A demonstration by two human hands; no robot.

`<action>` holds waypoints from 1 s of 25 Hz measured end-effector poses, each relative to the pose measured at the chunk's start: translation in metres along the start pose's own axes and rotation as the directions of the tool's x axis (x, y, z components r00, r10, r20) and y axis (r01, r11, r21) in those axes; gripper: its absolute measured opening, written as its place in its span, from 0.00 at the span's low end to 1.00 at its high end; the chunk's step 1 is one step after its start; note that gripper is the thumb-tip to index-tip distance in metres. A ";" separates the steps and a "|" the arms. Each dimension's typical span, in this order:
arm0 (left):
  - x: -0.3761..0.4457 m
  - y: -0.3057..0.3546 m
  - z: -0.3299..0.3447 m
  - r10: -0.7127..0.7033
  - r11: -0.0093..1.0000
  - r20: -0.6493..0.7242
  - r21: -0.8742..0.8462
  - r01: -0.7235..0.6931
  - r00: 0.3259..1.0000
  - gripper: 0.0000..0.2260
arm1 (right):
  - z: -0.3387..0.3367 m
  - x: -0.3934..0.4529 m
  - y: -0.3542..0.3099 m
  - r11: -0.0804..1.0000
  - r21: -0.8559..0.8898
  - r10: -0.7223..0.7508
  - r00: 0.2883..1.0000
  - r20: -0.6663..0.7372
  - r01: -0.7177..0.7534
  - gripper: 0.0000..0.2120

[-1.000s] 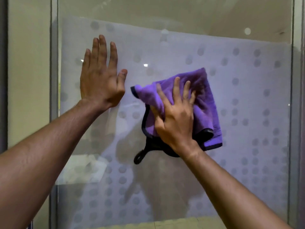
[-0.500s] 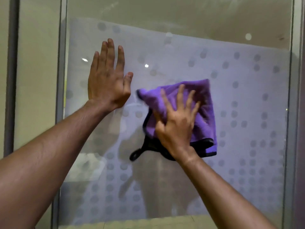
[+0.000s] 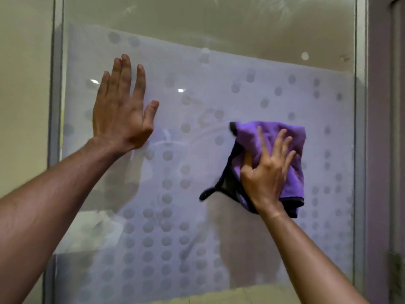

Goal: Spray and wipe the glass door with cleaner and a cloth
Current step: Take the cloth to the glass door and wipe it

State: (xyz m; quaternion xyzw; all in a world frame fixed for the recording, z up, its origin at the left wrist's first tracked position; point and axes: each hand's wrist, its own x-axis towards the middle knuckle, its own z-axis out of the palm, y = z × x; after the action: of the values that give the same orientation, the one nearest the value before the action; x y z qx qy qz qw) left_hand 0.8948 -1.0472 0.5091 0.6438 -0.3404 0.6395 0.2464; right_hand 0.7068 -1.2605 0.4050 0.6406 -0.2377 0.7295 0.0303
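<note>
The right hand (image 3: 266, 172) covers the middle of the purple cloth (image 3: 291, 150), whose black-edged lower corner is smeared by blur. Both forearms run off the bottom edge. The frosted band on the glass door (image 3: 219, 84) hides whatever lies behind it.

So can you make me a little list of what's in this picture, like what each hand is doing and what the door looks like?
left hand: flat on the glass, fingers straight, holding nothing
right hand: pressing the cloth to the glass, fingers spread
cloth: purple with black trim, bunched, a black loop hanging at its lower left
glass door: frosted panel with rows of dots, clear strip above
spray bottle: not in view
</note>
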 end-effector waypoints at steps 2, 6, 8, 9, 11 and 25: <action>0.000 0.002 0.000 -0.007 1.000 0.003 0.007 0.007 1.000 0.32 | 0.004 0.022 -0.008 0.982 0.078 0.174 0.984 -0.047 -0.170 0.28; 0.001 0.003 0.001 -0.005 1.000 -0.015 0.000 0.005 1.000 0.32 | 0.013 0.016 -0.040 0.989 0.132 0.075 0.997 -0.007 -0.074 0.31; 0.001 0.001 0.002 0.001 1.000 -0.018 -0.005 -0.001 1.000 0.32 | 0.012 -0.012 -0.042 0.970 0.128 -0.213 0.976 0.047 0.206 0.31; 0.000 0.000 0.002 -0.002 1.000 -0.015 -0.007 0.002 1.000 0.32 | 0.008 -0.022 -0.033 0.940 0.108 -0.332 0.940 0.078 0.323 0.29; -0.001 -0.001 0.001 -0.006 1.000 -0.010 -0.005 0.006 1.000 0.32 | -0.004 -0.022 -0.003 0.911 0.060 -0.413 0.902 0.123 0.409 0.26; 0.000 0.002 -0.001 0.002 1.000 -0.013 -0.008 -0.002 1.000 0.32 | 0.022 0.119 -0.075 0.998 0.068 0.004 1.000 -0.025 -0.002 0.29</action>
State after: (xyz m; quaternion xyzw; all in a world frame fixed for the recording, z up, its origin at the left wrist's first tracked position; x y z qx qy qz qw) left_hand 0.8926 -1.0474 0.5094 0.6383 -0.3421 0.6426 0.2505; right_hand 0.7323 -1.2332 0.5424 0.6317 -0.2132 0.7453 0.0101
